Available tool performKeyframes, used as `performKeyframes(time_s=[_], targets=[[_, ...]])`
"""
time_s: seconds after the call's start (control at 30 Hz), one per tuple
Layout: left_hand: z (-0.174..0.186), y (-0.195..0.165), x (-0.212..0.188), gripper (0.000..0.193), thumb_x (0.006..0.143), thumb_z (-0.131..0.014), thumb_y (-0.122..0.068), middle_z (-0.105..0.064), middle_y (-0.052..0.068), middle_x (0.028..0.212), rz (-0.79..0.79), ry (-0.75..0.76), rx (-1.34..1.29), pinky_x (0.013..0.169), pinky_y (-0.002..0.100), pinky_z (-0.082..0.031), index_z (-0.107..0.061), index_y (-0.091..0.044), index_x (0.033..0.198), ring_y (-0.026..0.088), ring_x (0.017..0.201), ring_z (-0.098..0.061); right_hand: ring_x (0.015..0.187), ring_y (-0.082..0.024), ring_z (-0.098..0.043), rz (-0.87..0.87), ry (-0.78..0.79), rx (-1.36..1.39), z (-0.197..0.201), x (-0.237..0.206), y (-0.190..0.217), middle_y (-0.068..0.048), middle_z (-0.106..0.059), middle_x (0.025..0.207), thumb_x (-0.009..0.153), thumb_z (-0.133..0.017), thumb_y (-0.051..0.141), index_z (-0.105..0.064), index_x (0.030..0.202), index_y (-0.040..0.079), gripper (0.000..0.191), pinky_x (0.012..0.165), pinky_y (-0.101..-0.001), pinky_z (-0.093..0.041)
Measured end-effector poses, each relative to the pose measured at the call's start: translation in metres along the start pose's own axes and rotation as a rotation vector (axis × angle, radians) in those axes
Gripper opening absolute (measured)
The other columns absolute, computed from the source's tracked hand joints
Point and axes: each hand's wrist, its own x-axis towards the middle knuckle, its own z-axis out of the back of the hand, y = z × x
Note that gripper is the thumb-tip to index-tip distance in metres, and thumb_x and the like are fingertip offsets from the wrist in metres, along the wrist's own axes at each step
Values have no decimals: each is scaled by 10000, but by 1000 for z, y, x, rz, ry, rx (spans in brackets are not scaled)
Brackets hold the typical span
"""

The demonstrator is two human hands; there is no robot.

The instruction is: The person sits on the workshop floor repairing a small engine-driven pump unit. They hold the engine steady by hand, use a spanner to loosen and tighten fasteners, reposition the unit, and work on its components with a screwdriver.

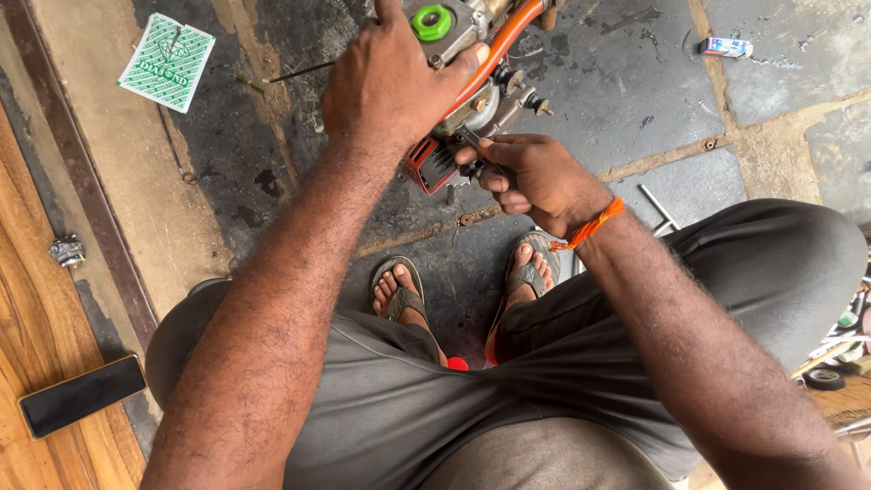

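Stone floor [635,82], dark and stained, takes up most of the view, with a wooden surface [36,299] along one edge where a black phone [82,395] lies flat. Seated above it, the person has both feet in sandals [399,290] planted just below a small engine [472,91] that rests on the floor near the top of the frame — red housing, orange tube, green cap [433,22] on top. Left hand [390,86] is clamped over the engine body, thumb hooked round the orange tube, likely to keep the unit from shifting. Right hand [535,177], an orange thread at its wrist, is closed against the engine's lower side; its fingers seem to pinch a thin tool or part, though the view is too tight to tell which. Smaller things lie well apart: a green-and-white packet [168,62], a small box [726,47], 1 metal fitting [67,250].
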Motion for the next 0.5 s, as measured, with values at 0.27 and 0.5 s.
performKeyframes(time_s=[0.27,0.5], targets=[[-1,1,2,883,918,-693,-677,-709,191,963,27,23,-15,605,378,-635,-468,56,1355,262,803,-753,468,-59,-286,-20,13,30,-7,5,3,42,-401,599,1099,-434,248,-701,1146,6,363,409,-236,-252],[-4,2,3,864,926,-707,-716,-709,219,963,-71,-71,12,632,401,-631,-533,54,1278,286,829,-751,468,-58,-279,-62,0,44,-9,10,8,41,-408,602,1098,-431,238,-700,1121,9,354,409,-234,-240]])
